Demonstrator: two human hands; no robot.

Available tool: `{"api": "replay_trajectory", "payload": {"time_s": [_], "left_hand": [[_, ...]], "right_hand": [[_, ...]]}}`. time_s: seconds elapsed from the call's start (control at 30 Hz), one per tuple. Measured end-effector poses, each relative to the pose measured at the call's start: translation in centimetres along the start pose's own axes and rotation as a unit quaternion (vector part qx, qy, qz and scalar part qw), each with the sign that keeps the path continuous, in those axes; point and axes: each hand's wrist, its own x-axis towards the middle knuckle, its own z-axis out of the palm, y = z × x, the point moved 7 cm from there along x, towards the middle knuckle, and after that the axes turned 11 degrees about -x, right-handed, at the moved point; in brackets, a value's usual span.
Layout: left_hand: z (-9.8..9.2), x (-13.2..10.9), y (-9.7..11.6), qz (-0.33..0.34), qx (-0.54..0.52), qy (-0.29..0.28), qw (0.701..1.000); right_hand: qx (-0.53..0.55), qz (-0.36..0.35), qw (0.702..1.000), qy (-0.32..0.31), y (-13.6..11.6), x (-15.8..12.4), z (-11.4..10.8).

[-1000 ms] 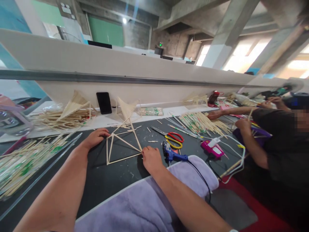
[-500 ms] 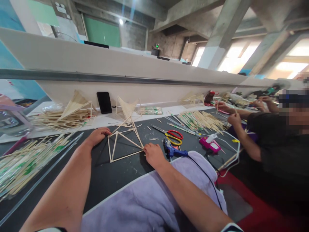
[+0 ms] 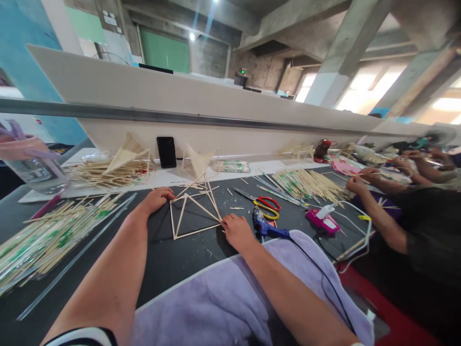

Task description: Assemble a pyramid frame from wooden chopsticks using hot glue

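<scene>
A frame of thin wooden sticks (image 3: 197, 231) stands on the dark table, its sticks joined into triangles. My left hand (image 3: 157, 199) is closed at the frame's left corner, fingertips pinching the stick joint there. At the right corner my right hand (image 3: 236, 229) is closed on the sticks' meeting point, which its fingers partly hide. Right of that hand lie a blue hot glue gun (image 3: 268, 226) and scissors (image 3: 264, 206) with red and yellow handles. Short stick offcuts (image 3: 236, 208) are scattered near the frame.
A phone (image 3: 166, 152) leans on the partition beside finished stick models (image 3: 199, 161). Bagged sticks (image 3: 61, 240) lie left, loose sticks (image 3: 306, 182) right, near a pink power strip (image 3: 324, 221). A lilac towel (image 3: 201, 298) covers the front edge. A co-worker's hands (image 3: 358, 182) hold a stick at right.
The view has shifted slightly left, so things appear further right. Both my hands keep their places on the stick frame. The co-worker's hands have moved closer together.
</scene>
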Motion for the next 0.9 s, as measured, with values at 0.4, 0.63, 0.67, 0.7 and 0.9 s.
{"api": "replay_trajectory", "payload": {"time_s": [0.4,0.63,0.67,0.7,0.9], "left_hand": [[-0.1,0.0,0.4,-0.01,0.003,0.004,1.0],[0.0,-0.1,-0.1,-0.018,0.003,0.004,1.0],[0.0,-0.1,0.0,-0.02,0.005,0.002,1.0],[0.0,-0.1,0.0,-0.025,0.007,0.001,1.0],[-0.1,1.5,1.3,-0.071,0.015,-0.059,0.996]], "right_hand": [[0.023,0.009,0.999,-0.022,0.1,-0.1,-0.3],[0.055,0.015,0.998,-0.023,0.2,0.1,0.2],[0.063,0.017,0.998,-0.023,0.3,0.1,0.2],[0.072,0.019,0.997,-0.021,0.4,0.1,0.2],[0.13,0.015,0.991,-0.027,0.8,-0.2,0.1]]}}
